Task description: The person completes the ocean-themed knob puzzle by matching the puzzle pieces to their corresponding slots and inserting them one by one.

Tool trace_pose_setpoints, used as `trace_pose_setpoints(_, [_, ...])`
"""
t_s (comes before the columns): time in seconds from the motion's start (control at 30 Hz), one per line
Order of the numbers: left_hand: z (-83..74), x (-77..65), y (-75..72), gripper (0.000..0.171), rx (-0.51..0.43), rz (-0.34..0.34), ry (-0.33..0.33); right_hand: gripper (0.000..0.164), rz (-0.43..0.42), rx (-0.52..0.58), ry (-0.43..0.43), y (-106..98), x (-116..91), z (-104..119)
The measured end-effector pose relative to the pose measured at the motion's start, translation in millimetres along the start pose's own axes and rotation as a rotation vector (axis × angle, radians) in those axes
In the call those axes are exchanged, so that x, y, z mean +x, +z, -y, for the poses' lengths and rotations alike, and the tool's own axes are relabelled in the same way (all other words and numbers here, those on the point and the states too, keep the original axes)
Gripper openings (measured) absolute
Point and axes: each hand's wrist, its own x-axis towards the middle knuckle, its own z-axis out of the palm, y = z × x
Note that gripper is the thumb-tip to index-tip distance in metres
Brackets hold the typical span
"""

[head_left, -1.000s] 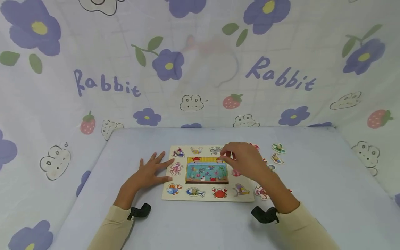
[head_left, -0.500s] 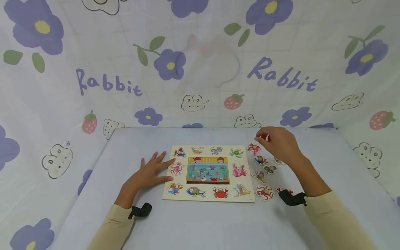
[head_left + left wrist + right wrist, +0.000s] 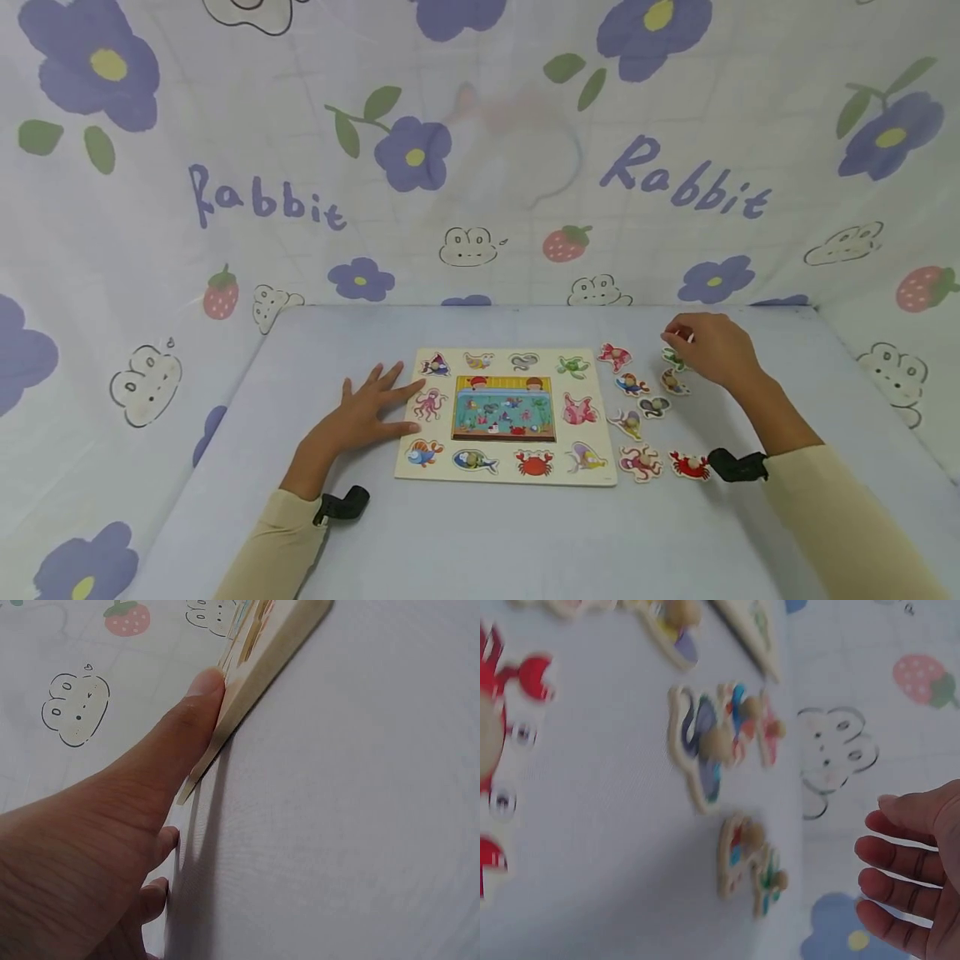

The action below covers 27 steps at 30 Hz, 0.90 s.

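Observation:
My left hand [image 3: 365,414] rests with spread fingers on the left edge of a wooden peg puzzle board [image 3: 504,478]. In the left wrist view the thumb [image 3: 199,701] lies against the rim of the board [image 3: 259,686]. Off to the right, my right hand [image 3: 716,354] hovers over a green turtle piece [image 3: 672,360], partly covering it. The right wrist view has the right hand [image 3: 915,874] with loosely bent fingers, apart from the knobbed turtle piece [image 3: 768,885] and holding nothing. On the board, a blue fish piece [image 3: 474,461] with a knob sits in the bottom row.
Several loose knobbed pieces lie right of the board, among them a pink fish [image 3: 615,357], a snail-like piece [image 3: 675,382], a grey-and-black piece [image 3: 654,406], an octopus [image 3: 641,462] and a crab [image 3: 688,465]. A patterned cloth [image 3: 510,192] hangs behind the table.
My right hand has moved from above the board's upper right to the far right, over the turtle piece. The left hand stays on the board's edge.

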Motion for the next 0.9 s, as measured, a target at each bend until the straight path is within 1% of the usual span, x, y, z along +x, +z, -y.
trace_pose_setpoints(0.1, [0.2, 0.3, -0.3, 0.079, -0.005, 0.004, -0.002, 0.021, 0.045, -0.001, 0.02, 5, 3, -16])
trace_pose_setpoints(0.23, [0.3, 0.8, -0.6, 0.08, -0.006, 0.009, -0.003, 0.021, 0.105, -0.004, 0.024, 9, 7, -32])
trace_pose_setpoints(0.5, [-0.2, 1.0, -0.9, 0.079, -0.001, 0.006, 0.002, 0.021, 0.192, -0.019, 0.023, 15, 13, -49])
trace_pose_setpoints(0.6, [-0.9, 1.1, -1.2, 0.079, -0.003, 0.009, -0.002, 0.02, 0.202, -0.019, 0.024, 16, 14, -52])
trace_pose_setpoints(0.9, [-1.8, 1.0, -1.8, 0.079, 0.002, 0.011, -0.013, 0.015, 0.195, -0.026, 0.015, 24, 17, -57])
